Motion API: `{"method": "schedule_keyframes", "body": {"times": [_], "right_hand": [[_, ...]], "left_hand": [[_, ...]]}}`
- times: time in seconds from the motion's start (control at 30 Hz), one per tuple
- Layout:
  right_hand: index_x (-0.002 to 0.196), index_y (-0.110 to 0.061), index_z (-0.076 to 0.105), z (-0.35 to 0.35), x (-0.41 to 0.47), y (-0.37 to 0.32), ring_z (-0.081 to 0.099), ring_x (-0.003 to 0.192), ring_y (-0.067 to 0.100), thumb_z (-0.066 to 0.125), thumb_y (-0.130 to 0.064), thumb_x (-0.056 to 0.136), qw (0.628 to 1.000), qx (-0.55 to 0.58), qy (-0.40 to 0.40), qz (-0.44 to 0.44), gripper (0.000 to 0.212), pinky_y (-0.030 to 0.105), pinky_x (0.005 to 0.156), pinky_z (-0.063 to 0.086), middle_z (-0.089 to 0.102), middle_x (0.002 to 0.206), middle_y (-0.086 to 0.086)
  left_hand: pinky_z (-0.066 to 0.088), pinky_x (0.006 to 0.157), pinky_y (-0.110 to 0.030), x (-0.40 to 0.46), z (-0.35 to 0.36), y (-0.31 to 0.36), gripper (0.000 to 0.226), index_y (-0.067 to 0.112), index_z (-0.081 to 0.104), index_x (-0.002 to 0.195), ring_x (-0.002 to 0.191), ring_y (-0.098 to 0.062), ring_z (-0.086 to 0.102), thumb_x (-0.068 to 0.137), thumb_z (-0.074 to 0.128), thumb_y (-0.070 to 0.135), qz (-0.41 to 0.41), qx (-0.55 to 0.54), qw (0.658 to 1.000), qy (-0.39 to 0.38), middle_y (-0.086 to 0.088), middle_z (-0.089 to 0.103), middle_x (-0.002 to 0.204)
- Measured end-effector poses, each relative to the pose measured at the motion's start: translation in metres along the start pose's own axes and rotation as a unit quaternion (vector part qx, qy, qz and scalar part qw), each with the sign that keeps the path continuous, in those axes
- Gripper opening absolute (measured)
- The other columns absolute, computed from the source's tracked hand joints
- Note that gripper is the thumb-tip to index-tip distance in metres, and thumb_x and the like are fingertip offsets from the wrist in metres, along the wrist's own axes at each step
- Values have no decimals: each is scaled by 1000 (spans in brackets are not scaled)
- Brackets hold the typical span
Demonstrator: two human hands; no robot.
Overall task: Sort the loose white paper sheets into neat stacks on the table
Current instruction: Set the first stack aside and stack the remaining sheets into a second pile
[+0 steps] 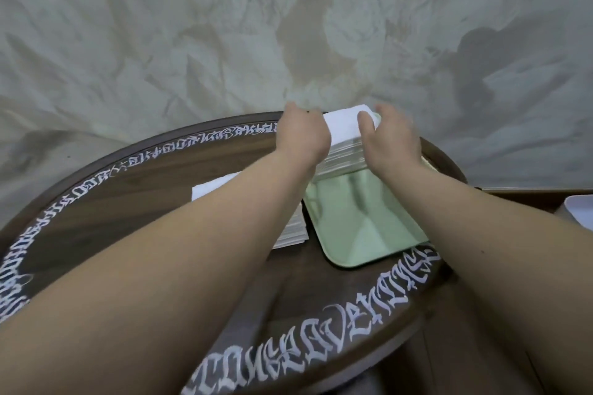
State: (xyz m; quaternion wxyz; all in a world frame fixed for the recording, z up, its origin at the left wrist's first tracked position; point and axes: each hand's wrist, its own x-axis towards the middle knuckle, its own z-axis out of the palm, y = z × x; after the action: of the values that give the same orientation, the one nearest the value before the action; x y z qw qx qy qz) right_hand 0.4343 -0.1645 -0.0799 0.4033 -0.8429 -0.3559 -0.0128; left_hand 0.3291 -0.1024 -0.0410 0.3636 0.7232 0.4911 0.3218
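Paper lay in two stacks on the round dark table (134,212). One stack (345,151) sat at the far end of a pale green tray (369,234), close to the table's far edge; the other stack (290,231) rested on the bare tabletop just left of the tray, mostly hidden under the left forearm, with one white corner (211,189) showing beyond the arm. Only one tray was in view, its near end lying close to the table's near right edge.

Two bare hands were on the tray's stack. The left hand (303,135) gripped its left side, fingers curled over the far edge and out of sight. The right hand (390,141) held the right side, its thumb (365,127) pressed on the top sheet and the other fingers wrapped round the far right corner.

White ornate lettering (346,327) ran in a band round the table's rim. Along the near edge some shapes resembled capitals, but no word could be read with confidence; along the far rim the characters were too small and blurred.

At the right edge of the view a white object (579,212) was cut off, and what it was could not be told. Behind the table hung a pale, crumpled-looking backdrop (224,26). How many sheets each stack held could not be counted.
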Motion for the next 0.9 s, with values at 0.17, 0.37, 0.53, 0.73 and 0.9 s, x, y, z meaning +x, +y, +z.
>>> {"method": "schedule_keyframes", "body": {"times": [0.17, 0.37, 0.53, 0.73, 0.9], "right_hand": [[114, -12, 62, 2, -49, -36, 55, 106, 27, 39, -42, 96, 994, 97, -26, -44, 42, 31, 84, 39, 65, 111, 5], [58, -14, 34, 29, -99, -58, 42, 74, 27, 36, -44, 97, 980, 9, -197, -30, 49, 33, 54, 25, 39, 64, 5], [80, -2, 49, 37, -111, -61, 44, 81, 28, 34, -36, 99, 970, -23, -240, 34, 42, 29, 68, 30, 47, 77, 11], [67, -6, 43, 46, -117, -72, 45, 79, 28, 38, -30, 97, 960, -22, -275, 48, 39, 29, 66, 32, 42, 67, 5], [60, -11, 37, 56, -122, -77, 44, 76, 27, 49, -28, 91, 945, 50, -312, 80, 38, 31, 65, 33, 40, 64, 5]], "left_hand": [[43, 104, -41, -18, -66, -23, 54, 13, 32, 147, 123, -29, 52, 96, 43, 24, 24, -24, 999, 24, -7, 47, 143], [34, 103, -31, -47, -125, -103, 55, 2, 37, 143, 131, -29, 42, 96, 47, 29, -131, 104, 985, 33, -12, 43, 146], [44, 78, -34, -65, -132, -134, 38, 3, 59, 110, 83, -22, 59, 91, 57, 36, -279, -135, 950, -41, -6, 64, 97], [49, 80, -37, -59, -143, -139, 33, 11, 59, 105, 82, -22, 61, 89, 63, 40, -322, -158, 930, -86, -5, 65, 91], [32, 57, -23, -60, -160, -152, 38, 18, 56, 80, 61, -13, 44, 77, 72, 52, -369, -136, 914, -95, 1, 54, 66]]}}
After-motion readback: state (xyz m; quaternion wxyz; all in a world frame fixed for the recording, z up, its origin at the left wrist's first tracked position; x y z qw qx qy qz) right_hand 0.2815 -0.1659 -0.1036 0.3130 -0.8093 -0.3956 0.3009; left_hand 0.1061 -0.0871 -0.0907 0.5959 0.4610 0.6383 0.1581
